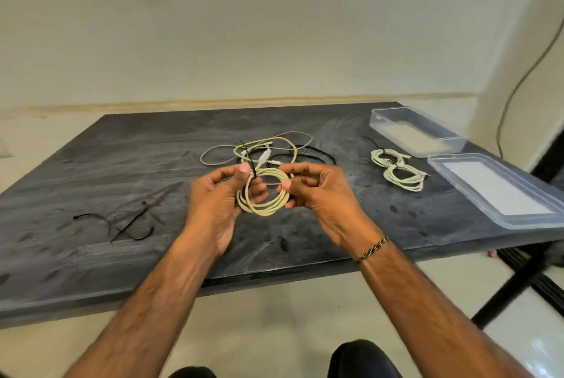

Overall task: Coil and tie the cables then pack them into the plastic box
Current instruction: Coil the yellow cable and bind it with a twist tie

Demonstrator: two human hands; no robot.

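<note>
A pale yellow coiled cable point(268, 208) is held above the dark table point(91, 164) between both hands. My left hand point(216, 206) grips its left side, with thumb and fingers pinching a black cable tie point(251, 164) at the coil's top. My right hand point(314, 191) pinches the coil's right side. Behind the hands lie loose cables point(274, 148), pale and black, tangled together. Two tied pale coils point(396, 168) rest to the right. The clear plastic box point(415, 130) stands open at the far right corner.
The box's clear lid point(500, 191) lies flat near the table's right edge. Loose black cable ties point(128, 222) lie on the left of the table. A grey cord point(528, 75) hangs down the wall at the right. The table's front edge is close to my knees.
</note>
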